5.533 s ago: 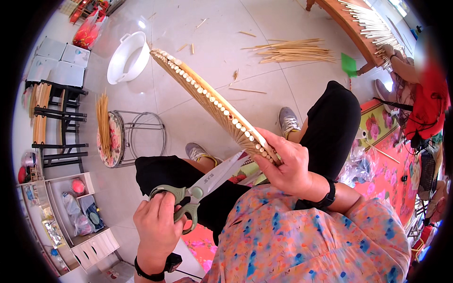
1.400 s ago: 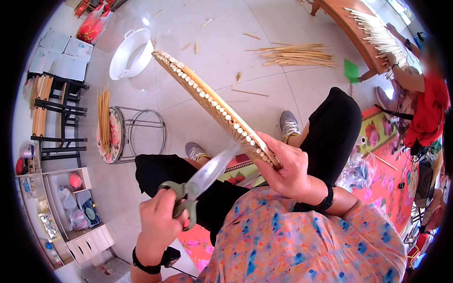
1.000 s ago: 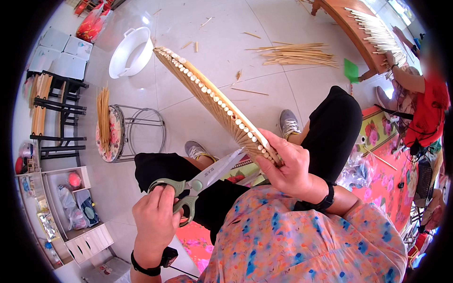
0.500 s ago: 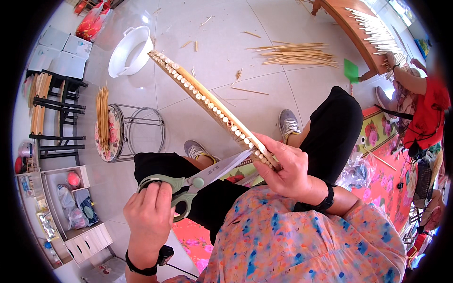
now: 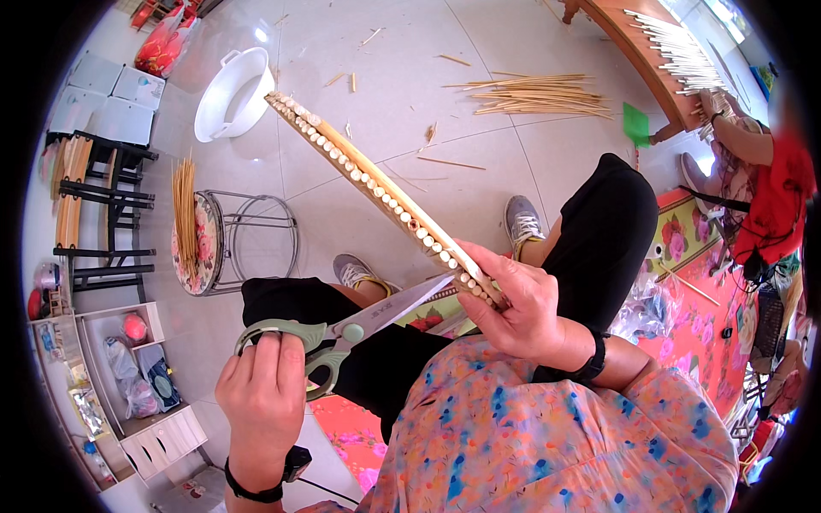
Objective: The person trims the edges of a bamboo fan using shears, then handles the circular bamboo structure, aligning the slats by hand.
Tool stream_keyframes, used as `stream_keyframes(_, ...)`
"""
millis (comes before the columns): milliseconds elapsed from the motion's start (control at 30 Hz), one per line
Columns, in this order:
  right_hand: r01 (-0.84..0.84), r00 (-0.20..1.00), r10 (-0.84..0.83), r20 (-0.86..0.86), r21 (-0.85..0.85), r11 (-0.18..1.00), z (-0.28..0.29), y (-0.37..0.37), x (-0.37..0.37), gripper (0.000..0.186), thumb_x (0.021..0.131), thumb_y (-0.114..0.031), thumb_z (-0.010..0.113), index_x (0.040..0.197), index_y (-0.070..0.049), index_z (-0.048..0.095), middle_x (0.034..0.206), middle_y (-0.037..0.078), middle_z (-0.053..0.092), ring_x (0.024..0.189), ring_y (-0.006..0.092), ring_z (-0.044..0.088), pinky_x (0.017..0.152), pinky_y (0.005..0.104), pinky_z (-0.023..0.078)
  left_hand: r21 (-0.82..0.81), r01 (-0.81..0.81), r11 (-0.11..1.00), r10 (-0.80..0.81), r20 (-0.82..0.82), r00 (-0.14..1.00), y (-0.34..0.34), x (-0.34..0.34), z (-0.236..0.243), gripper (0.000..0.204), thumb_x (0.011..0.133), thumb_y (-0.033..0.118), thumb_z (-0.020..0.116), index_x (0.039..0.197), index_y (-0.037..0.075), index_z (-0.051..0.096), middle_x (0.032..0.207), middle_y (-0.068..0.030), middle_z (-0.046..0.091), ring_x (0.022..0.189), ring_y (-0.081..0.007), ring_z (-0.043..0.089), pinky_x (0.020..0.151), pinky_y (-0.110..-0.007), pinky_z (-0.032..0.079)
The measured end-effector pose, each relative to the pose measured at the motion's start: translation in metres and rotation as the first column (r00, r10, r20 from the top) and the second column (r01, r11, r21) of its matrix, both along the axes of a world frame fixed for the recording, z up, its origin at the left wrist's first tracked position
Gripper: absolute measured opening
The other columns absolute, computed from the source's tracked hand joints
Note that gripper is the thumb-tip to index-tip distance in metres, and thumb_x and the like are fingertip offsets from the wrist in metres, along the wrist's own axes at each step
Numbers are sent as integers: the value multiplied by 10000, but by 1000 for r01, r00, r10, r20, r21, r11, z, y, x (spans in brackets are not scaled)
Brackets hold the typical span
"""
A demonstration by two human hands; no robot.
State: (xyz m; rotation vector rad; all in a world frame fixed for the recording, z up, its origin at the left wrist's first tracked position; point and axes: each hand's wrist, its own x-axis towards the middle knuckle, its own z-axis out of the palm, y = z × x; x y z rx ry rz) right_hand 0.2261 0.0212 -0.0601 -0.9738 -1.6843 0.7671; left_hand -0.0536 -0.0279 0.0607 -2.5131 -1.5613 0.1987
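Note:
My left hand (image 5: 263, 389) is closed round the green handles of a pair of scissors (image 5: 382, 316), fingers through one loop. The steel blades point up to the right, their tip at the near end of a panel of straw-coloured stalks (image 5: 371, 183). My right hand (image 5: 517, 312) grips that near end, thumb on one side and fingers on the other. The panel slants away to the upper left. Round pale cut ends line its edge in a row, one with a reddish-brown centre. Whether the blade tip touches the stalks I cannot tell.
A round stool (image 5: 205, 244) bears a bundle of thin sticks (image 5: 184, 214) at left. Beyond it is a white basin (image 5: 235, 98). More sticks (image 5: 543, 94) and scraps lie on the tiled floor. At right a person in red (image 5: 774, 201) handles pale sticks on a wooden bench (image 5: 637, 56).
My left hand has shifted slightly left and down with the scissors, drawing the blade tip back a little along the panel. My right hand and the panel stay almost in place.

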Motion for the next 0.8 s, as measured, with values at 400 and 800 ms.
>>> stream_keyframes(400, -14, 1000, 14, 7, -4, 1000, 1, -2, -2, 495, 789, 11, 749, 1262, 39, 604, 828, 166, 681, 657, 256, 682, 602, 316, 547, -151, -53, 987, 67, 89, 994, 6, 6, 16, 506, 569, 82, 771, 1039, 31, 591, 928, -110, 588, 763, -323, 593, 663, -419, 468)
stream_keyframes(800, -31, 1000, 31, 2, 38, 999, -1, -2, -4, 515, 781, 15, 752, 1271, 44, 596, 823, 169, 679, 637, 252, 674, 587, 313, 543, -299, -26, 954, 52, 78, 996, 13, 9, 21, 492, 595, 70, 780, 1046, 39, 586, 798, -74, 537, 674, -263, 595, 580, -377, 444)
